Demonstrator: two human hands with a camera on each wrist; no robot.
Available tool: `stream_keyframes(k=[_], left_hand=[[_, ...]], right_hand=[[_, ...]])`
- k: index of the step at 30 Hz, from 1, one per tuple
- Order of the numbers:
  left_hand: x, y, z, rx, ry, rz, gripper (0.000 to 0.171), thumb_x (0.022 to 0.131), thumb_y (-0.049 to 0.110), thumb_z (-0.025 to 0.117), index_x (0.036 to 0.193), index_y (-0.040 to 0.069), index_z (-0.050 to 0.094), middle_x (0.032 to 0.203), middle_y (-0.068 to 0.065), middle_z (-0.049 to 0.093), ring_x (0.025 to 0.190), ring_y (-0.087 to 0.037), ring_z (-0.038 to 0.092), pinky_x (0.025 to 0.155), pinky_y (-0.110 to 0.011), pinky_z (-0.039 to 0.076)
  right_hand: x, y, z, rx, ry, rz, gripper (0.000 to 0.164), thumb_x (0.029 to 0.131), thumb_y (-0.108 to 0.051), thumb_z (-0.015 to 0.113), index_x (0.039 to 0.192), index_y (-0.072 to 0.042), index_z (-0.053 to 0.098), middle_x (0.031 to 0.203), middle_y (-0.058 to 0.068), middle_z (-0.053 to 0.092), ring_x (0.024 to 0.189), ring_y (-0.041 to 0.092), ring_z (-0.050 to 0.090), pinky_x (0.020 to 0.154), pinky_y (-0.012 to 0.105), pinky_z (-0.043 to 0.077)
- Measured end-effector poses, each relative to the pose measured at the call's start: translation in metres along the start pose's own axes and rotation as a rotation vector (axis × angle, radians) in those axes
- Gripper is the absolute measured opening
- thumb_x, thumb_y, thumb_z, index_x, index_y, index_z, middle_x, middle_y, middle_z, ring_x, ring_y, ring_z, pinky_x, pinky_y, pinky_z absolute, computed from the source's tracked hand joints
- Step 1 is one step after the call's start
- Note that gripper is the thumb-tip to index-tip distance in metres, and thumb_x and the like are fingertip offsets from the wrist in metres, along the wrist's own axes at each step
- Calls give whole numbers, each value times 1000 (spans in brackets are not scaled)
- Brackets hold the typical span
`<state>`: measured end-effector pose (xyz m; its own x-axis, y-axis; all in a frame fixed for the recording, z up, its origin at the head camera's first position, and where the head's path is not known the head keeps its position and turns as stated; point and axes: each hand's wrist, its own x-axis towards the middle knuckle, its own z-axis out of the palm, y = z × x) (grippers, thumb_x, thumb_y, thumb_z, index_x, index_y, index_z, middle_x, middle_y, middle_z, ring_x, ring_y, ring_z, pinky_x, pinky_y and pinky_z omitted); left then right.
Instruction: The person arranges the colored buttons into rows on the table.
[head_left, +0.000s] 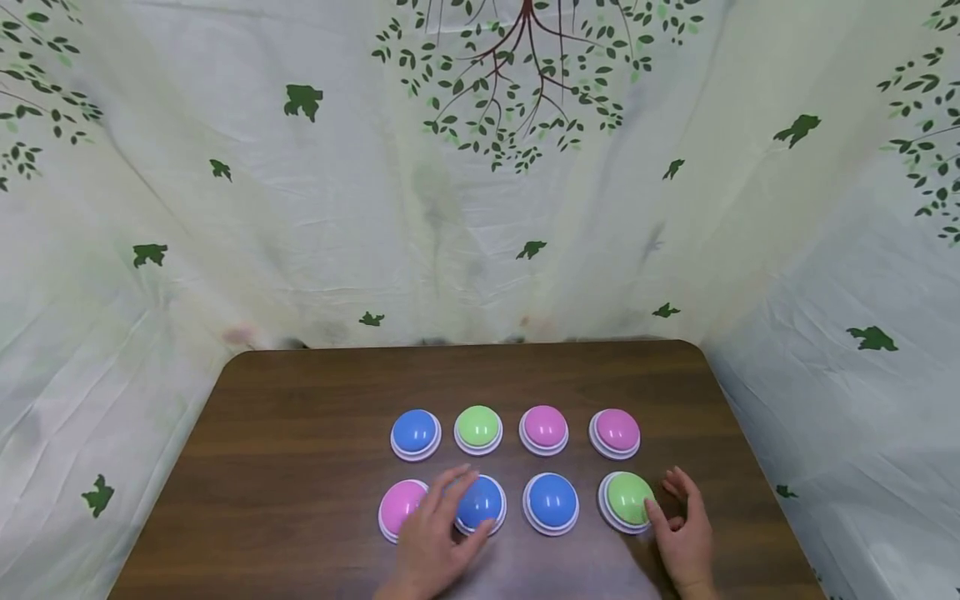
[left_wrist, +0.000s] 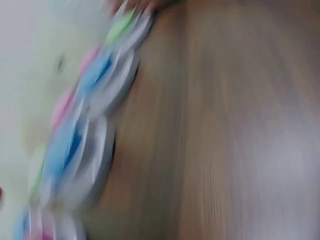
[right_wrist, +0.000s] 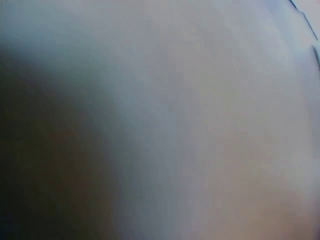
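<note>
Domed push buttons with white rims stand in two rows on a wooden table. In the head view, my left hand (head_left: 437, 533) is over the front row, its fingers loosely bent across the gap between a pink button (head_left: 400, 505) and a blue button (head_left: 480, 502), partly covering both. Whether it touches either cannot be told. My right hand (head_left: 684, 533) is beside the front green button (head_left: 628, 498), thumb at that button's right edge, fingers loosely bent with nothing visible between them. Another blue button (head_left: 551, 501) sits between the hands. The left wrist view is motion-blurred; the right wrist view shows only blur.
Behind, the back row holds a blue button (head_left: 414, 432), a green button (head_left: 477, 427), a pink button (head_left: 544, 427) and a second pink button (head_left: 617, 431). The brown table (head_left: 300, 467) ends at a pale cloth (head_left: 337, 208) printed with leaves and birds, which also hangs along both sides.
</note>
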<state>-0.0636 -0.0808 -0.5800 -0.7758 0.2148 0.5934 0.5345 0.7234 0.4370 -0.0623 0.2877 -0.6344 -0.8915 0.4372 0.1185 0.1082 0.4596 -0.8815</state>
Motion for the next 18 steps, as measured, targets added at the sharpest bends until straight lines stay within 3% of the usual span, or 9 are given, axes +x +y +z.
stream_keyframes(k=[3, 6, 8, 10, 12, 14, 16, 18], left_hand=[[-22, -47, -32, -21, 108, -35, 58, 89, 48, 75, 128, 7, 67, 128, -9, 66, 110, -22, 59, 98, -19, 41], [-48, -88, -55, -5, 101, -133, 66, 77, 35, 86, 129, 2, 65, 127, -14, 64, 112, -26, 50, 107, -12, 25], [-63, -106, -64, 12, 67, -215, 78, 66, 28, 91, 132, -1, 62, 128, -17, 63, 114, -30, 48, 108, -8, 18], [-75, -117, -67, 51, 7, -298, 85, 63, 28, 93, 136, 1, 59, 129, -15, 64, 117, -32, 48, 107, -10, 19], [-82, -123, -68, 67, -45, -380, 87, 67, 32, 92, 140, 2, 56, 130, -12, 65, 120, -32, 48, 107, -21, 26], [-85, -126, -67, 76, -80, -450, 85, 74, 35, 89, 144, 5, 52, 131, -8, 67, 122, -31, 49, 107, -35, 32], [-85, -126, -67, 86, -101, -499, 81, 79, 36, 85, 146, 7, 50, 132, -6, 68, 125, -31, 48, 102, -49, 37], [-83, -126, -68, 90, -109, -525, 78, 83, 36, 83, 147, 7, 49, 132, -6, 68, 126, -31, 48, 101, -58, 39]], right_hand=[[17, -2, -6, 129, 13, 128, 55, 100, -17, 65, 149, -3, 43, 126, -4, 59, 104, -19, 51, 65, 10, 51], [39, 0, -11, 221, -5, 196, 57, 101, -16, 64, 151, -3, 39, 126, -6, 54, 98, -17, 54, 59, 17, 56], [55, 1, -11, 188, -56, 180, 63, 99, -16, 67, 153, -5, 37, 132, 0, 55, 100, -14, 55, 61, 17, 57], [70, 1, -8, 102, -120, 133, 68, 97, -20, 71, 154, -8, 36, 140, 10, 54, 109, -5, 58, 69, 18, 58], [83, 1, -5, -21, -192, 64, 74, 95, -29, 74, 155, -10, 35, 148, 15, 52, 123, 10, 57, 90, 30, 58], [92, 2, -1, -121, -245, -4, 79, 92, -35, 77, 155, -11, 37, 152, 18, 49, 136, 27, 51, 108, 45, 49], [98, 3, 2, -165, -278, -67, 82, 88, -36, 81, 154, -9, 39, 153, 20, 48, 143, 38, 44, 116, 57, 37], [101, 5, 3, -170, -316, -111, 86, 84, -33, 85, 153, -8, 40, 154, 22, 47, 144, 43, 40, 114, 66, 33]])
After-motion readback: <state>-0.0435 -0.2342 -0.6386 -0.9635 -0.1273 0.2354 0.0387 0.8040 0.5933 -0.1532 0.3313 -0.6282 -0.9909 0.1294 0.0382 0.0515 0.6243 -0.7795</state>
